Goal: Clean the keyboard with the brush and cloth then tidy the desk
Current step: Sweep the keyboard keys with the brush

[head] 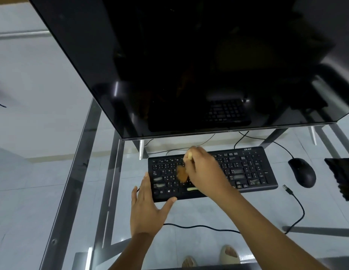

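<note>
— Forearms come in from the near edge, and both hands are on the job. Left hand (145, 208) lies flat with straight fingers spread, pressing the near left corner of the keyboard (212, 173), thumb along its near edge. It grips nothing.

— And the right?

— Right hand (203, 170) is curled round the brush (183, 171): pale handle end poking out at the far side of the fist, brown bristles blurred on the left-middle keys.

— Which way does the work lie from there?

— Keyboard's long axis runs left to right across the glass counter (199, 213). Bristles sit left of centre, so most of the unbrushed run, I'd judge, lies to the right, toward the number pad. The right hand is the nearer one for that; the wrist is bent over the keys, forearm angled in from the near right.

— The cloth?

— Something dark lies at the right edge, beyond the mouse (302, 172); I cannot tell if it is the cloth. A loose cable (294, 207) trails near the keyboard's right end, and the monitor (189, 65) overhangs the far side.
</note>
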